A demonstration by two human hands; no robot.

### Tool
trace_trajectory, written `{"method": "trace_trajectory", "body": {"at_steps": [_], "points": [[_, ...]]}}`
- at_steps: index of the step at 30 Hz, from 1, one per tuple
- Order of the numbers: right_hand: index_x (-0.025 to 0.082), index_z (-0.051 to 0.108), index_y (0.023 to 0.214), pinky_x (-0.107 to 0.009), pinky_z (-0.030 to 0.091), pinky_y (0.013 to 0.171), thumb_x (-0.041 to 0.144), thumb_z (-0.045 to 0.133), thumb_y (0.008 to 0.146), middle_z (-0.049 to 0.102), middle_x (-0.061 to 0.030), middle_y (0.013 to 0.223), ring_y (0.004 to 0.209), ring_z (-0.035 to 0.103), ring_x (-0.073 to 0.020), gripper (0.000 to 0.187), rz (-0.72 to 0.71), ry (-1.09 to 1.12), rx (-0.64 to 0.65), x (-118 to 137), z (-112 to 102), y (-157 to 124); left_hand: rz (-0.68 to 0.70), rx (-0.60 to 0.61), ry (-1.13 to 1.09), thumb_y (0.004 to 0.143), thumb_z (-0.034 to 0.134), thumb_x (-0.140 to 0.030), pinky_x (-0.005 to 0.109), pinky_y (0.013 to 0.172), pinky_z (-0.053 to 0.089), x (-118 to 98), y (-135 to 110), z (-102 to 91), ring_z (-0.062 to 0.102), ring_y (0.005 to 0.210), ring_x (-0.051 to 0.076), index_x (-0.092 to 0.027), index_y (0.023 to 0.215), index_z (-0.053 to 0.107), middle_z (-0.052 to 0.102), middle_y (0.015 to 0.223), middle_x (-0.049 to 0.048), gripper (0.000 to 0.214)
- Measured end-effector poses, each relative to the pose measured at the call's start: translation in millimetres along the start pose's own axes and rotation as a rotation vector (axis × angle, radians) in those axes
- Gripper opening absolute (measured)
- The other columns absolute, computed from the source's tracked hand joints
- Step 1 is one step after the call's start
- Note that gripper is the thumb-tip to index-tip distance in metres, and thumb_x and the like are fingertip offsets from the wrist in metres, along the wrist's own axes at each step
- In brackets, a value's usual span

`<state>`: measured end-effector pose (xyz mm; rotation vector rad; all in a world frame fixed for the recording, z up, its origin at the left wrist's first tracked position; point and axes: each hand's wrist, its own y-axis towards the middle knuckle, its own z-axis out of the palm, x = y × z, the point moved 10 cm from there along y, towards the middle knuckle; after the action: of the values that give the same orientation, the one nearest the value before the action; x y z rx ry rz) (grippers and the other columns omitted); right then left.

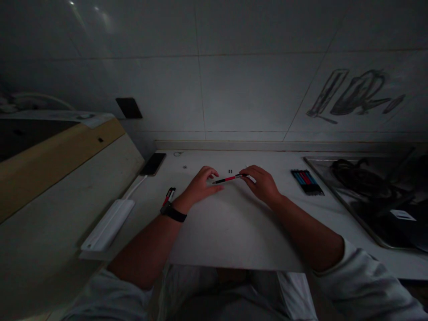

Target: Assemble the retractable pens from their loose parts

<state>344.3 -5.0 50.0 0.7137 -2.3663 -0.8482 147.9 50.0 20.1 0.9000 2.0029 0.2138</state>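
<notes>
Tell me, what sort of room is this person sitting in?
Probably a kitchen or utility room used as a workbench, though it is dim: a tiled wall, a steel sink set into the white counter, and a bundle of pens near the pen in the right hand.

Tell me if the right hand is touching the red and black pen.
Touching. In the head view the right hand pinches the right end of the red and black pen, with no gap between fingertips and barrel.
</notes>
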Motion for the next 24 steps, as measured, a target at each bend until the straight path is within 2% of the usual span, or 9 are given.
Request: {"method": "trace_trajectory", "body": {"at_steps": [2,5,9,17,20,24], "points": [[0.023,0.072,0.113,-0.04,0.057,0.088,0.032,0.057,0.104,0.074,-0.0099,0.105,0.097,0.069,-0.0247,0.02,0.006,0.002,-0.003,1,-1,0,-0.026,0.024,-0.023,0.096,0.066,-0.043,0.039,0.097,0.053,4,0,3.7,0.063,0.104,0.021,-0.021,0.1,0.069,0.062,0.109,0.0071,0.023],[0.024,0.073,0.113,-0.041,0.057,0.089,0.035,0.056,0.104,0.075,-0.0099,0.105,0.097,0.069,-0.0252,0.022,0.02,0.01,0.013,2,0,1,-0.061,0.065,-0.057,0.104,0.051,-0.041,0.04,0.1,0.053,10,1,11.2,0.065,0.104,0.021,-0.02,0.09,0.072,0.065,0.108,0.0077,0.033],[0.026,0.075,0.114,-0.044,0.057,0.088,0.039,0.056,0.104,0.076,-0.0102,0.104,0.096,0.07,-0.0263,0.025,0.045,0.021,0.051,-3,5,0,-0.036,0.078,-0.052,0.102,0.056,-0.038,0.04,0.098,0.054,6,3,12.5,0.066,0.101,0.02,-0.02,0.085,0.07,0.067,0.105,0.0074,0.029],[0.024,0.075,0.11,-0.042,0.056,0.086,0.041,0.06,0.101,0.075,-0.0097,0.1,0.092,0.07,-0.0248,0.024,0.102,0.078,0.077,-8,9,-1,0.042,-0.047,0.061,0.098,0.065,-0.028,0.042,0.101,0.052,-2,3,-5.0,0.064,0.107,0.02,-0.02,0.089,0.069,0.065,0.109,0.0068,0.012],[0.024,0.075,0.1,-0.039,0.056,0.081,0.042,0.068,0.094,0.075,-0.0074,0.094,0.085,0.07,-0.0222,0.021,0.25,0.27,0.029,-26,13,-2,0.073,-0.095,0.071,0.092,0.072,-0.024,0.041,0.1,0.053,-5,3,-8.1,0.063,0.107,0.02,-0.02,0.091,0.067,0.063,0.109,0.0065,0.007],[0.023,0.072,0.093,-0.034,0.056,0.075,0.046,0.078,0.082,0.071,-0.0027,0.085,0.077,0.067,-0.0176,0.026,0.501,0.716,-0.019,-48,29,-6,0.115,-0.107,0.029,0.088,0.075,-0.023,0.041,0.098,0.052,-15,1,-4.3,0.063,0.105,0.021,-0.02,0.093,0.066,0.063,0.107,0.0066,0.011]]}}
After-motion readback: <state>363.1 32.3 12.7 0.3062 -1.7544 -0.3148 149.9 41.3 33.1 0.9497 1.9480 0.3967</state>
